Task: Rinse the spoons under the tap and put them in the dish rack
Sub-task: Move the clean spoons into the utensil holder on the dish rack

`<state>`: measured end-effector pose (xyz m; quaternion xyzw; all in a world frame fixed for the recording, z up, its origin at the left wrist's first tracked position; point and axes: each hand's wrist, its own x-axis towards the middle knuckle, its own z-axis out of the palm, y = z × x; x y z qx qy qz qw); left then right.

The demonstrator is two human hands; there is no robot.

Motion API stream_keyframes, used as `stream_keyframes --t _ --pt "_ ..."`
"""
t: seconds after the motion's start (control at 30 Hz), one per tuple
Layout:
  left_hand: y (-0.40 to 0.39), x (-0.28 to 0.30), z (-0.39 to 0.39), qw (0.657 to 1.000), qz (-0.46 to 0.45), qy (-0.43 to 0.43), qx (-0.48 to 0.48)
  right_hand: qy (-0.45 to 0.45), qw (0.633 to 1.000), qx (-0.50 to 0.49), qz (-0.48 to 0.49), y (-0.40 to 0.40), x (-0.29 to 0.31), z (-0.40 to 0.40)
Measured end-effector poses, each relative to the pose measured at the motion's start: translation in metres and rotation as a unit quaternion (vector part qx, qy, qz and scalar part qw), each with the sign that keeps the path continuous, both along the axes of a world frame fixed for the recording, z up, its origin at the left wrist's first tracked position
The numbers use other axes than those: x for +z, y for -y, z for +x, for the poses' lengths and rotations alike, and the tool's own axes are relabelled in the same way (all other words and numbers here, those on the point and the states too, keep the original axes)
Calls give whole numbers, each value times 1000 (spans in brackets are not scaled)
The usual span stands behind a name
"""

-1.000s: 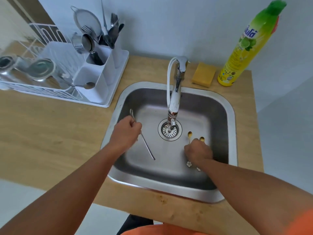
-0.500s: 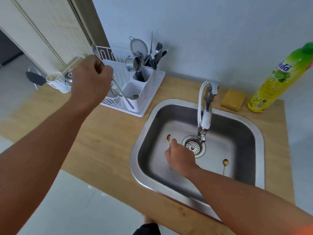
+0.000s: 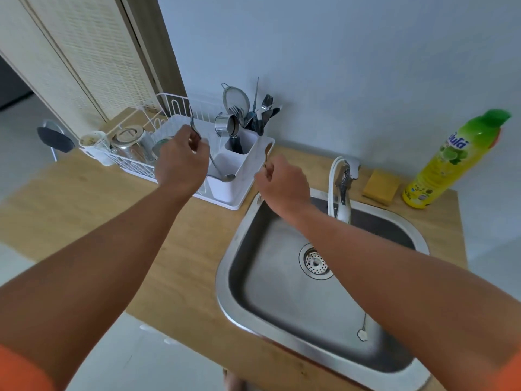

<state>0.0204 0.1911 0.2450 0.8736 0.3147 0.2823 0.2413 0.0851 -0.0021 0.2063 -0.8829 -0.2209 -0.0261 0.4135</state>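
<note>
Here the left hand [image 3: 181,162] pinches a silver spoon [image 3: 217,165], its long axis slanting from the grip down-right, bowl lowest over the white dish rack [image 3: 225,190]. The right hand [image 3: 283,183] clasps a gold spoon [image 3: 267,153] pointing up. Wooden counter [image 3: 84,210], steel sink [image 3: 282,277], pale wall.

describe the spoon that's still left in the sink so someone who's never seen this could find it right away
Start at the steel sink set into the wooden counter and go to its near right corner, beside the person's right forearm. A thin spoon lies on the basin floor there, mostly hidden by the arm. What marks it out is the small white flower-shaped end on its handle; it is the only loose thing visible in the basin.
</note>
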Motion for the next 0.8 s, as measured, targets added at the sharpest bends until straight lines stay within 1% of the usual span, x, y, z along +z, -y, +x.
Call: stream_keyframes --t 0.07,0.2,0.27,0.33,0.4,0.53,0.6,0.67,0.8 --pt "-4 -8 2 999 16 -44 -6 18 1000 -2 24 -5 15 10" --pt "-8 -20 1 987 12 -158 -10 27 995 14 93 -21 34 24" --pt "-8 -25 -1 984 14 -179 -9 22 993 12 117 -31 38 28" --pt "-8 -30 -2 985 4 -173 -12 16 992 13 123 -41 38 31" --pt "-9 -35 -3 989 -8 -146 -17 8 994 20 111 -48 35 33" --pt "-7 -45 -18 997 -43 -27 -56 -4 997 35 72 -56 23 37" --pt "-8 -52 -28 997 -54 3 -56 -9 998 41 45 -59 18 39" --pt "-10 -62 -39 996 -70 10 -46 -19 998 55 17 -61 14 40" --pt "-13 -84 -57 994 -100 -17 -26 -48 994 80 -57 -65 9 42"
